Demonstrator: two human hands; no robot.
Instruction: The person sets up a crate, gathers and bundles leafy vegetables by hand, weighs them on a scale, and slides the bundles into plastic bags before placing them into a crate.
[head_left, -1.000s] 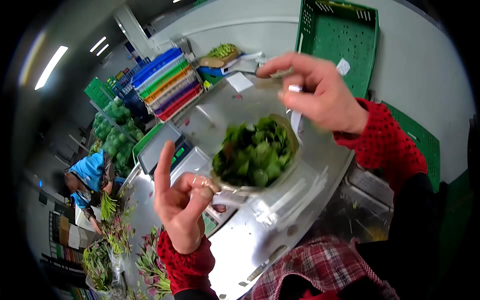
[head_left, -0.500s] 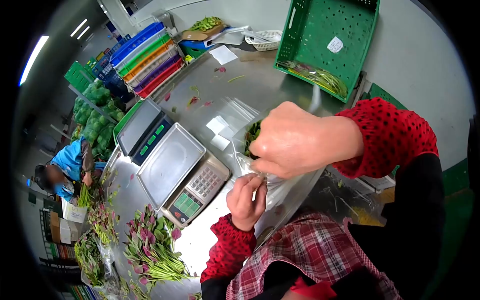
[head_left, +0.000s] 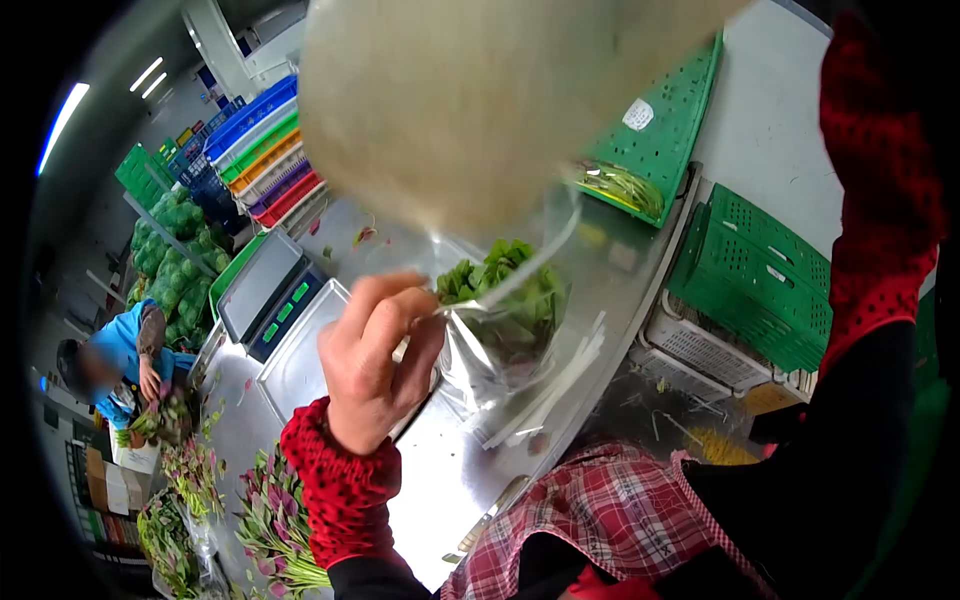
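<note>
Plastic, clear and creased, formed the bag (head_left: 495,375), which held the greens (head_left: 510,285) over the tabletop (head_left: 450,510); whether its base rested there could not be made out. The left hand (head_left: 378,350) pinched the rim of the bag at one side, beside the scale (head_left: 305,350). The right hand (head_left: 470,110), taken to be the large blurred form near the lens, was too indistinct for its grip to be told. A pale strip (head_left: 530,273) ran across the mouth of the bag. Hazards, as judged: with a clear hold visible at one side only, the rim could have slipped from the fingers, letting the bag lean and the greens spill; thin film, tugged sharply, could have stretched or torn; greens standing near the mouth could have been bruised by film drawn tight. White strips (head_left: 560,385) lay beside the bag and could have snagged beneath it.
</note>
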